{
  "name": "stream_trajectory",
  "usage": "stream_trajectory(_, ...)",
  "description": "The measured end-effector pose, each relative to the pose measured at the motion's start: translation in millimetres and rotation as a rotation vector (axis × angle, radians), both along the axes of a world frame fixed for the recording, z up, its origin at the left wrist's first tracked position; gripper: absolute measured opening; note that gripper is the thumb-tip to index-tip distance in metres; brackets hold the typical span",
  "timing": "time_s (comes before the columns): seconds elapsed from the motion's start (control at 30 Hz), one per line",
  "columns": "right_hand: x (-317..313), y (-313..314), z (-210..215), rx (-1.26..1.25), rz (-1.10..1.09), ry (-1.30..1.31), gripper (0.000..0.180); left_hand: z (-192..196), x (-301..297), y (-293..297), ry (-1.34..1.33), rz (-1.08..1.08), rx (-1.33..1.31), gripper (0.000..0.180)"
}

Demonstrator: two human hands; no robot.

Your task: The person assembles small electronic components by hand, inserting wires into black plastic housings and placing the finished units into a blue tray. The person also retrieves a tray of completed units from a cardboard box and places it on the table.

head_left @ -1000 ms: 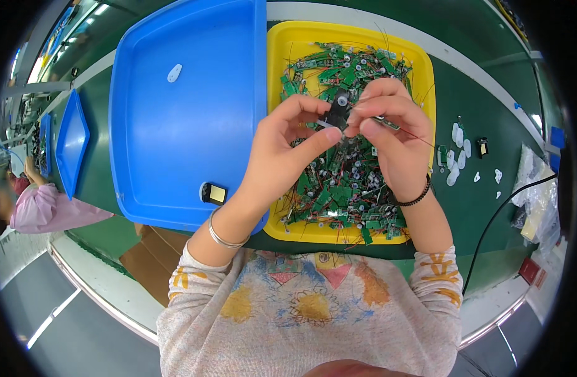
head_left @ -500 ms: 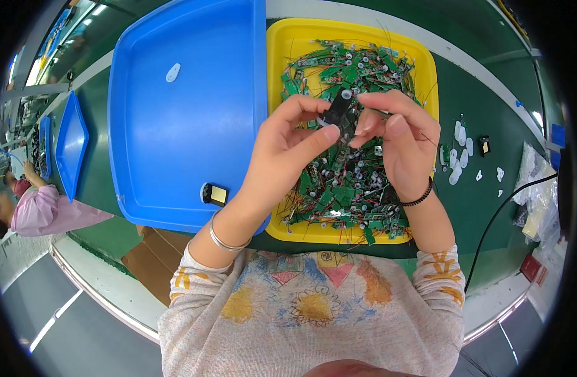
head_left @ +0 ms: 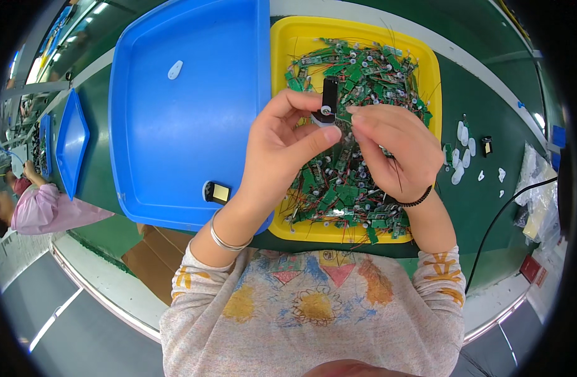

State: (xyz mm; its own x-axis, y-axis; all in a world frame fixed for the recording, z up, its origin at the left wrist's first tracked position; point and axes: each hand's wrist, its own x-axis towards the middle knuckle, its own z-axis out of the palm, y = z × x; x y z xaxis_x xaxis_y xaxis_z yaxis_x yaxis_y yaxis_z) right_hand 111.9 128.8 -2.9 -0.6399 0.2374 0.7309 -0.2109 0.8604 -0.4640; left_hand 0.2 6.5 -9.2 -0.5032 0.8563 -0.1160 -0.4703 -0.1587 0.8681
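Note:
My left hand (head_left: pixel 279 141) grips a small black plastic housing (head_left: pixel 330 93) with a white base between thumb and fingers, above the yellow tray. A small round whitish piece (head_left: pixel 326 110) sits at the housing's lower part. Close on its right, the fingertips of my right hand (head_left: pixel 398 141) are pinched on a small green circuit board (head_left: pixel 343 117), mostly hidden by the fingers. Thin dark wires (head_left: pixel 399 173) hang by the right palm. Beneath both hands, many wired circuit boards (head_left: pixel 348 195) are heaped in the yellow tray (head_left: pixel 434 81).
A large blue tray (head_left: pixel 188 132) on the left holds a white oval piece (head_left: pixel 174 70) and a black housing (head_left: pixel 217 192). White oval pieces (head_left: pixel 465 137), another black part (head_left: pixel 487 146), a plastic bag (head_left: pixel 536 182) and a black cable (head_left: pixel 489 232) lie right. A person (head_left: pixel 43 204) works far left.
The black housing has turned more upright in my left hand, its round piece now low. My right hand has tilted and lowered, its fingertips closing in beside the housing.

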Motion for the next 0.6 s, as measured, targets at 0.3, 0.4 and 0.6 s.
stream_trajectory(0.3, 0.6, -3.5, 1.2, -0.03, -0.033, -0.015, 0.018, 0.9, -0.9, -0.9, 0.044, 0.025, 0.002, 0.025)
stream_trajectory(0.4, 1.3, -2.3, 0.4, -0.009, -0.022, -0.024, 0.019, 0.1, -0.3, -0.7, 0.072, 0.031, 0.013, 0.021)
stream_trajectory(0.6, 2.4, -1.9, -3.4, 0.027, 0.025, -0.005, 0.023, -0.5, -2.6, -2.0, 0.091, 0.006, -0.036, 0.014)
